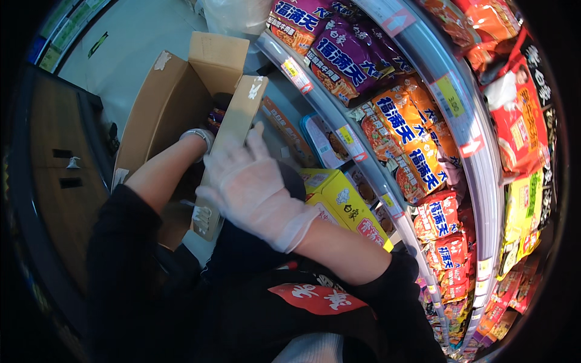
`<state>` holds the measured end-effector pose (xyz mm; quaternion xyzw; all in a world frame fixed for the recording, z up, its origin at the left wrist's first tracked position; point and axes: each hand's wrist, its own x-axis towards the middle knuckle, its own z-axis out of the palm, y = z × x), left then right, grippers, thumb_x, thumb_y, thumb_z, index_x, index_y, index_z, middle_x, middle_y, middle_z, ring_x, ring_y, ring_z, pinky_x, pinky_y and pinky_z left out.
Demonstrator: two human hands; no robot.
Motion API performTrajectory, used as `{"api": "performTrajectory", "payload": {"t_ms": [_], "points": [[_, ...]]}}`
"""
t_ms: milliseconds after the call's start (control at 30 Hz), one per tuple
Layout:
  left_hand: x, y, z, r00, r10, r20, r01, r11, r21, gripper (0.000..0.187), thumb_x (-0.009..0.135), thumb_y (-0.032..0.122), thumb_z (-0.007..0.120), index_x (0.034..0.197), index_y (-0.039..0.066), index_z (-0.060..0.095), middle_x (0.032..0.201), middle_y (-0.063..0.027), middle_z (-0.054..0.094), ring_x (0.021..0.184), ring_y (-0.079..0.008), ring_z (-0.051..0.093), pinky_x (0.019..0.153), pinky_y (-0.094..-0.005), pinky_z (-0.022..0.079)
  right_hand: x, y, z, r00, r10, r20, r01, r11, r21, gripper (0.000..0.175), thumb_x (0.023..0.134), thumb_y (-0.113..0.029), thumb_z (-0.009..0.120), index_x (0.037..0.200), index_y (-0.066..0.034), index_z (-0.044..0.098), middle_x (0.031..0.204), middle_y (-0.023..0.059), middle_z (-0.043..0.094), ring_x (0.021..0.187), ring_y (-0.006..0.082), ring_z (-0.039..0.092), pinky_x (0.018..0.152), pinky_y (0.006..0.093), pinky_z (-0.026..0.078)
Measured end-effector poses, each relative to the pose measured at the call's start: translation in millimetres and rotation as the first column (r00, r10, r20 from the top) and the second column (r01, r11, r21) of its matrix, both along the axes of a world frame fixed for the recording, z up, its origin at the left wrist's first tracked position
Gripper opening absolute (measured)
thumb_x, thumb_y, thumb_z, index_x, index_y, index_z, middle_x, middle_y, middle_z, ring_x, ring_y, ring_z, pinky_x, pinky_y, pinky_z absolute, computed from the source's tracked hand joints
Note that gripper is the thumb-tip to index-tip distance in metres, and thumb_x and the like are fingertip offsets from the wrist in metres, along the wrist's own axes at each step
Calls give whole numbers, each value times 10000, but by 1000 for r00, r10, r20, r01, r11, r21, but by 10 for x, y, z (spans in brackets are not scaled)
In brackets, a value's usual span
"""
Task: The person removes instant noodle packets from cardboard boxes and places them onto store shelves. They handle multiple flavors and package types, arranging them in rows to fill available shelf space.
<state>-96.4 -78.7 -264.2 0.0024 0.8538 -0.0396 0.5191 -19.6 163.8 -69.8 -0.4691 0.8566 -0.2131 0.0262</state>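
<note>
An open cardboard carton (156, 109) stands tilted before me, its flaps spread. My left hand (203, 136), in a thin clear glove, reaches inside; the carton's side flap hides its fingers. Beyond it, a few purple instant noodle packets (216, 118) show deep in the carton. My right hand (249, 177), in a loose translucent glove, lies across the long side flap (240, 106) with its fingers apart and is slightly blurred. Torn white tape remains on the flap's ends. No packet shows in the right hand.
To the right curve store shelves with price rails (347, 131), holding purple noodle packets (338, 56), orange noodle packets (397, 122) and red noodle packets (438, 215). A yellow carton (349, 204) sits below the lower shelf. A dark wooden panel (59, 149) is at left; a plastic bag (238, 16) is ahead.
</note>
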Motion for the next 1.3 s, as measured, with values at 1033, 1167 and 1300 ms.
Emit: {"api": "performTrajectory", "payload": {"t_ms": [1033,1167,1300], "points": [[-641,61,-618,862,-45,-504,140,978,152,657,731,427,915,1278,93,771,1384,-154,705,1351,-343,633,1100,-451,535,-125,-72,44,992,63,113,-63,998,-4,409,877,-218,825,1199,23,752,1294,171,729,1286,397,652,1106,574,496],[-635,46,-822,811,-130,-571,255,956,144,607,744,457,929,1217,99,803,1262,-149,765,1283,-340,685,1056,-450,559,-124,-74,46,991,70,114,-72,997,15,409,893,-241,807,1194,32,761,1292,174,733,1295,396,655,1111,576,495],[-674,9,-986,702,-110,-704,333,924,189,310,917,171,742,1210,88,798,1281,-188,758,1212,-355,729,1028,-442,583,-114,-79,50,995,63,83,-66,997,30,393,889,-250,807,1163,29,766,1273,166,730,1285,385,649,1110,553,500]]}}
